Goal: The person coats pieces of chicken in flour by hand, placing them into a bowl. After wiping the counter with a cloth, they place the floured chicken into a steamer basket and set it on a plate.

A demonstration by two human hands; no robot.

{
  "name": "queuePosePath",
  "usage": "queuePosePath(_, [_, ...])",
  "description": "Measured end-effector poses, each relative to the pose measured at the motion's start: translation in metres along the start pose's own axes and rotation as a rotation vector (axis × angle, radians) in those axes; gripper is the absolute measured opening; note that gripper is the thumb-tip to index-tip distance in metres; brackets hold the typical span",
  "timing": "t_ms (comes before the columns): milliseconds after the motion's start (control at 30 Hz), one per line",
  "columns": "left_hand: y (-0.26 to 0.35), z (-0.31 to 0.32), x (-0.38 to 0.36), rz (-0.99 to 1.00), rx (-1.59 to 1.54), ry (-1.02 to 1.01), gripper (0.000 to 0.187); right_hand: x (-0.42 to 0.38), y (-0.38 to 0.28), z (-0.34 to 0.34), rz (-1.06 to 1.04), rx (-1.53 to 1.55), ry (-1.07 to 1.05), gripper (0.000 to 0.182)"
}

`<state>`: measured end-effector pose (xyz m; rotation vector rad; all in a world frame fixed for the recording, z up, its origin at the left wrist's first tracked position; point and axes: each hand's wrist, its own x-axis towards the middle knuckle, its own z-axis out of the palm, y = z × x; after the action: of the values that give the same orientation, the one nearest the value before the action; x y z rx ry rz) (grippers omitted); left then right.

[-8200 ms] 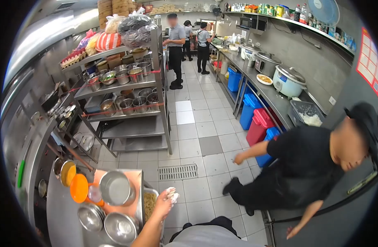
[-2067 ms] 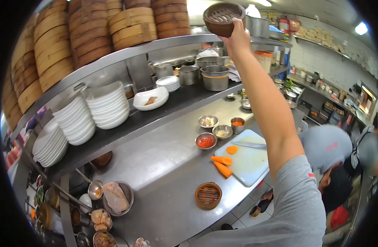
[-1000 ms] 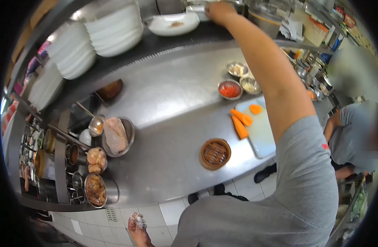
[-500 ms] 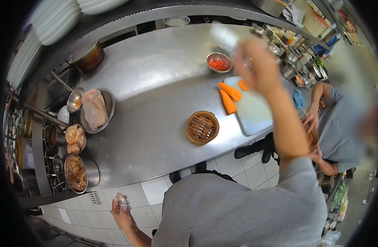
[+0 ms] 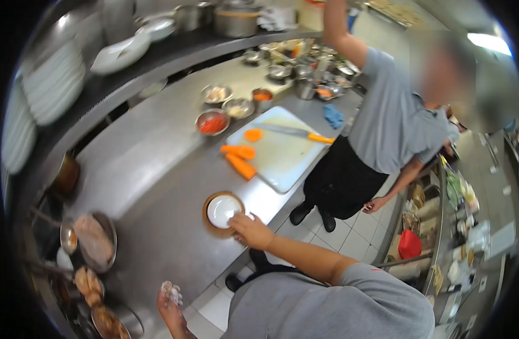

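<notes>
A small white bowl (image 5: 223, 209) sits inside the round bamboo steamer (image 5: 207, 225) near the counter's front edge. My right hand (image 5: 252, 230) has its fingers at the near right side of the bowl, gripping its rim. Off the front of the counter, my left hand (image 5: 170, 304) is held up with its fingers loosely bent and apart. White paste or powder coats those fingertips, and no object shows in that hand.
A white cutting board (image 5: 293, 172) bears a knife (image 5: 288, 130) and a cut carrot piece (image 5: 252, 135); two carrots (image 5: 240, 165) lie at its left edge. Behind stands a bowl of red strips (image 5: 212, 122). Meat (image 5: 94, 240) lies at left. A co-worker (image 5: 378, 124) reaches upward.
My right hand has come down from over the counter with the white object, now a bowl in the steamer. The view has swung right. The co-worker's arm is now raised.
</notes>
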<state>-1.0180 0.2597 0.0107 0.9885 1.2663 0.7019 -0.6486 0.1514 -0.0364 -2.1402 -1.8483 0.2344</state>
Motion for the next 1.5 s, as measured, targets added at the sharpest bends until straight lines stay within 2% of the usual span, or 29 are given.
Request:
queuePosePath(67, [-0.001, 0.013, 0.005, 0.046, 0.007, -0.122, 0.023, -0.006, -0.004, 0.005, -0.022, 0.058, 0.107, 0.066])
queuePosePath(100, [0.000, 0.022, 0.008, 0.068, 0.015, -0.196, 0.024, -0.008, -0.005, 0.003, 0.003, 0.020, 0.094, 0.069])
queuePosePath(200, [0.002, 0.041, 0.014, 0.128, 0.102, -0.308, 0.024, -0.017, -0.003, 0.013, -0.043, 0.059, 0.170, 0.071])
queuePosePath(267, [0.019, 0.058, 0.009, 0.149, 0.134, -0.346, 0.024, -0.019, -0.002, 0.015, -0.057, 0.057, 0.205, 0.065])
queuePosePath(333, [0.035, 0.080, 0.007, 0.180, 0.170, -0.393, 0.023, -0.018, 0.008, 0.016, -0.029, 0.162, 0.099, 0.058])
queuePosePath(367, [0.037, 0.086, 0.007, 0.127, 0.187, -0.391, 0.030, -0.019, 0.014, 0.013, -0.009, 0.154, 0.127, 0.058])
queuePosePath(433, [0.042, 0.106, 0.010, 0.082, 0.224, -0.381, 0.037, -0.021, 0.013, 0.002, -0.028, 0.181, 0.021, 0.051])
queuePosePath(467, [0.038, 0.118, 0.014, 0.148, 0.240, -0.387, 0.029, -0.023, 0.022, 0.006, -0.033, 0.193, 0.029, 0.051])
queuePosePath(533, [0.036, 0.144, 0.010, 0.188, 0.242, -0.373, 0.023, -0.030, 0.041, 0.025, -0.153, -0.065, 0.187, 0.050])
queuePosePath(600, [0.049, 0.183, -0.012, 0.157, 0.170, -0.288, 0.024, -0.042, 0.044, -0.021, -0.111, 0.032, 0.097, 0.041])
queuePosePath(667, [0.045, 0.211, -0.019, 0.165, 0.098, -0.173, 0.025, -0.042, 0.069, -0.027, -0.190, 0.182, -0.071, 0.045])
queuePosePath(733, [0.037, 0.234, -0.015, 0.168, 0.093, -0.333, 0.022, -0.046, 0.092, -0.017, -0.306, 0.222, -0.108, 0.041])
queuePosePath(867, [0.023, 0.275, -0.021, 0.168, 0.103, -0.285, 0.020, -0.058, 0.125, -0.042, -0.446, 0.303, -0.233, 0.032])
queuePosePath(933, [0.026, 0.289, -0.028, 0.147, -0.005, -0.279, 0.024, -0.061, 0.138, -0.050, -0.479, 0.328, -0.235, 0.033])
queuePosePath(1000, [0.036, 0.294, -0.034, 0.107, -0.023, -0.213, 0.024, -0.059, 0.151, -0.064, -0.460, 0.379, -0.118, 0.032])
queuePosePath(1067, [0.048, 0.292, -0.036, 0.172, -0.079, -0.180, 0.025, -0.047, 0.163, -0.086, -0.501, 0.365, -0.081, 0.030])
queuePosePath(1200, [0.061, 0.290, -0.025, 0.198, -0.061, -0.071, 0.028, -0.021, 0.198, -0.123, -0.423, 0.298, 0.028, 0.034])
queuePosePath(1267, [0.060, 0.295, -0.003, 0.206, -0.057, -0.132, 0.028, -0.015, 0.214, -0.143, -0.335, 0.244, 0.077, 0.033])
queuePosePath(1333, [0.053, 0.303, 0.024, 0.101, -0.090, -0.086, 0.026, -0.014, 0.230, -0.160, -0.262, 0.171, 0.104, 0.036])
queuePosePath(1400, [0.057, 0.319, 0.048, 0.089, -0.103, -0.174, 0.025, -0.013, 0.250, -0.175, -0.140, 0.259, 0.178, 0.040])
queuePosePath(1467, [0.068, 0.340, 0.070, 0.083, -0.109, -0.245, 0.025, -0.015, 0.275, -0.191, -0.073, 0.217, 0.209, 0.045])
queuePosePath(1500, [0.072, 0.348, 0.078, 0.075, -0.123, -0.265, 0.024, -0.018, 0.288, -0.197, 0.029, 0.201, 0.219, 0.045])
